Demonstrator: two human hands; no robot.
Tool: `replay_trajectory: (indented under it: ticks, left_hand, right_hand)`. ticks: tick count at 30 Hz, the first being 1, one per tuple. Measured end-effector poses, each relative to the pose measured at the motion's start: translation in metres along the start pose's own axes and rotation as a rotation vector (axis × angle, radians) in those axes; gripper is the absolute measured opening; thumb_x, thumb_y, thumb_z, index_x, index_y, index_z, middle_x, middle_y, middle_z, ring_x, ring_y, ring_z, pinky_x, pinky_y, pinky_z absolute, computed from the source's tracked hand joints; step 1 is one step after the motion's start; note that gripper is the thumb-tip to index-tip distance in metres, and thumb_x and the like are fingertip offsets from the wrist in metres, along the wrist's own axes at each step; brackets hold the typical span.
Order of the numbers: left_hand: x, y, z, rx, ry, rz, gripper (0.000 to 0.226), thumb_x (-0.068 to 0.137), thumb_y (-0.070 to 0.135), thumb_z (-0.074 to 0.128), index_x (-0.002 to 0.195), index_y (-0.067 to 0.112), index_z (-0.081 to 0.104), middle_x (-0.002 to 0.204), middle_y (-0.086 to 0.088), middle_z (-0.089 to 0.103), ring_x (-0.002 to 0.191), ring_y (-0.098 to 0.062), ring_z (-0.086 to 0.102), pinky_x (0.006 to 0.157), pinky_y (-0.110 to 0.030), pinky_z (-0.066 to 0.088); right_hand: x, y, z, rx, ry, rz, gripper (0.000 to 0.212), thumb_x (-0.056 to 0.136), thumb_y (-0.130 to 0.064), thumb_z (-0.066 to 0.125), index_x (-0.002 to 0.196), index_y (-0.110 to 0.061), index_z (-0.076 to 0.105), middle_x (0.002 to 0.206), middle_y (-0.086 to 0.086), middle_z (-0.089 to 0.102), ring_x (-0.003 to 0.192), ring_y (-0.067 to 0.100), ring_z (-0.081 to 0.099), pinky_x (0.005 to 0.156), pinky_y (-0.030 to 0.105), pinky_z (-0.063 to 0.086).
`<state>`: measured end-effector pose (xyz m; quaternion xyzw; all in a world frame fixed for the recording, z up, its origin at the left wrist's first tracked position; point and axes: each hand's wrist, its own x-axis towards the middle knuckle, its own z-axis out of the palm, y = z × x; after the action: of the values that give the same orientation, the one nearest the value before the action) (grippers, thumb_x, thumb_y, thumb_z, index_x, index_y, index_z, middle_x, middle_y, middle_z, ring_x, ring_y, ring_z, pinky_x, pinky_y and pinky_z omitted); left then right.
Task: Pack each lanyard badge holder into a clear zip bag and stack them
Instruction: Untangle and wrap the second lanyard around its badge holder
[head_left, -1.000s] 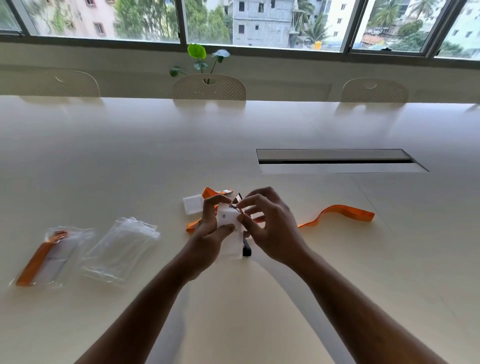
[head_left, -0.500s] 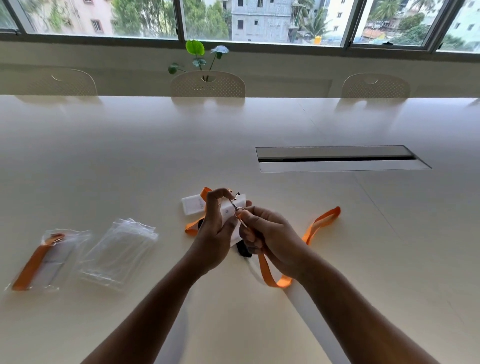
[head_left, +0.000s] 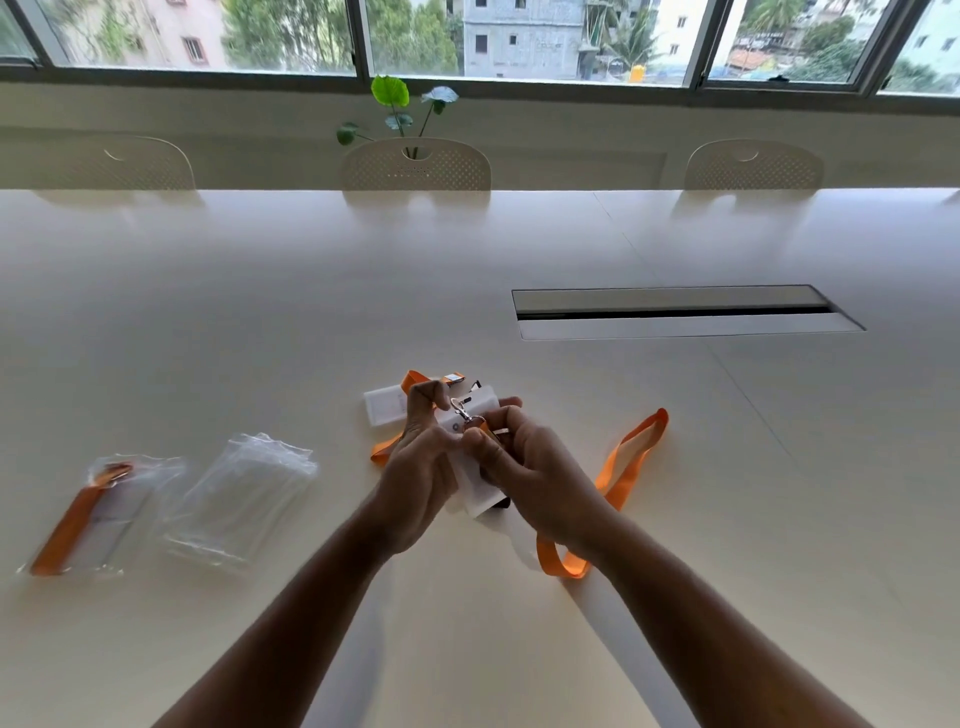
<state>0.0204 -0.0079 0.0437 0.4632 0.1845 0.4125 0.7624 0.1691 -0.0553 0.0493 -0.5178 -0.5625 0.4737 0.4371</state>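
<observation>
Above the table's middle, my left hand (head_left: 421, 467) grips a white badge holder (head_left: 475, 491). My right hand (head_left: 535, 478) pinches the metal clip (head_left: 464, 413) of an orange lanyard (head_left: 621, 467), whose strap loops out to the right and back under my right wrist. Behind my hands another white badge holder (head_left: 384, 408) lies flat on a second orange lanyard (head_left: 387, 447). A pile of empty clear zip bags (head_left: 239, 499) sits at the left. Farther left lies a packed bag (head_left: 98, 514) with an orange lanyard inside.
A long recessed cable hatch (head_left: 685, 312) is set into the white table (head_left: 260, 312) at the back right. Three pale chairs (head_left: 415, 166) stand along the far edge, with a green plant (head_left: 395, 104) and windows behind them.
The orange strap was drawn from flat on the table at the right into a loop under my right wrist. My right hand shifted from the holder to pinching the metal clip.
</observation>
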Motion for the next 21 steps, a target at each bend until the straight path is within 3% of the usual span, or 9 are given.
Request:
replay_trajectory:
  ticks: [1, 3, 6, 10, 13, 16, 18, 21]
  left_hand:
    - [0.0, -0.001, 0.002, -0.034, 0.053, 0.002, 0.036, 0.086, 0.005, 0.042, 0.117, 0.021, 0.036, 0.138, -0.03, 0.054, 0.121, -0.045, 0.055, 0.093, -0.045, 0.052]
    - [-0.001, -0.001, 0.005, -0.072, 0.1, 0.013, 0.029, 0.087, 0.01, 0.044, 0.115, 0.02, 0.041, 0.136, -0.037, 0.052, 0.119, -0.045, 0.053, 0.1, -0.048, 0.046]
    - [-0.001, 0.0, 0.007, -0.047, 0.112, 0.014, 0.016, 0.1, 0.02, 0.042, 0.114, 0.017, 0.048, 0.132, -0.029, 0.062, 0.126, -0.052, 0.053, 0.107, -0.054, 0.042]
    - [-0.001, 0.002, 0.013, 0.029, 0.171, 0.032, 0.041, 0.104, 0.038, 0.033, 0.134, 0.01, 0.038, 0.125, -0.02, 0.069, 0.116, -0.048, 0.064, 0.096, -0.048, 0.056]
    - [-0.003, 0.002, 0.015, 0.106, 0.183, 0.056, 0.039, 0.101, 0.041, 0.032, 0.128, 0.013, 0.039, 0.124, -0.022, 0.069, 0.111, -0.047, 0.067, 0.081, -0.041, 0.061]
    - [-0.006, 0.005, 0.015, 0.071, 0.226, 0.039, 0.026, 0.105, 0.036, 0.03, 0.115, 0.019, 0.047, 0.126, -0.028, 0.066, 0.112, -0.053, 0.064, 0.087, -0.052, 0.059]
    - [-0.008, 0.007, 0.017, 0.031, 0.254, 0.008, 0.031, 0.106, 0.04, 0.031, 0.102, 0.025, 0.058, 0.125, -0.026, 0.067, 0.11, -0.051, 0.066, 0.08, -0.046, 0.061]
    - [-0.007, 0.007, 0.018, -0.013, 0.253, 0.024, 0.049, 0.107, 0.045, 0.028, 0.087, 0.032, 0.071, 0.12, -0.02, 0.071, 0.108, -0.042, 0.07, 0.082, -0.044, 0.06]
  right_hand:
    - [-0.001, 0.0, 0.002, -0.142, 0.061, -0.024, 0.029, 0.101, -0.038, 0.058, 0.118, -0.015, 0.057, 0.1, 0.0, 0.07, 0.091, 0.019, 0.07, 0.08, 0.041, 0.06]
    - [-0.004, 0.003, 0.008, -0.431, 0.133, -0.119, 0.023, 0.103, -0.041, 0.056, 0.11, -0.019, 0.054, 0.089, -0.003, 0.067, 0.073, 0.012, 0.063, 0.063, 0.03, 0.052]
    - [-0.009, 0.005, 0.014, -0.688, 0.139, -0.162, 0.027, 0.104, -0.048, 0.048, 0.111, -0.022, 0.047, 0.078, -0.014, 0.056, 0.059, 0.006, 0.055, 0.05, 0.016, 0.036]
    - [-0.013, 0.003, 0.018, -0.913, 0.129, -0.135, 0.04, 0.105, -0.053, 0.034, 0.116, -0.016, 0.048, 0.075, -0.016, 0.05, 0.05, 0.003, 0.047, 0.044, 0.016, 0.031]
    - [-0.018, 0.0, 0.017, -0.988, 0.078, -0.153, 0.041, 0.108, -0.051, 0.027, 0.116, -0.017, 0.048, 0.08, -0.005, 0.06, 0.054, 0.008, 0.052, 0.049, 0.021, 0.038]
    - [-0.021, -0.007, 0.012, -0.862, -0.018, -0.142, 0.039, 0.109, -0.046, 0.024, 0.102, -0.022, 0.054, 0.081, -0.003, 0.064, 0.064, 0.014, 0.058, 0.057, 0.03, 0.044]
    - [-0.022, -0.011, 0.011, -0.59, -0.057, -0.101, 0.042, 0.111, -0.04, 0.03, 0.09, -0.02, 0.061, 0.079, 0.0, 0.068, 0.067, 0.015, 0.06, 0.064, 0.034, 0.047]
    - [-0.024, -0.016, 0.015, -0.077, -0.068, 0.047, 0.039, 0.112, -0.029, 0.038, 0.084, -0.016, 0.063, 0.072, 0.004, 0.064, 0.058, 0.012, 0.051, 0.054, 0.026, 0.042]
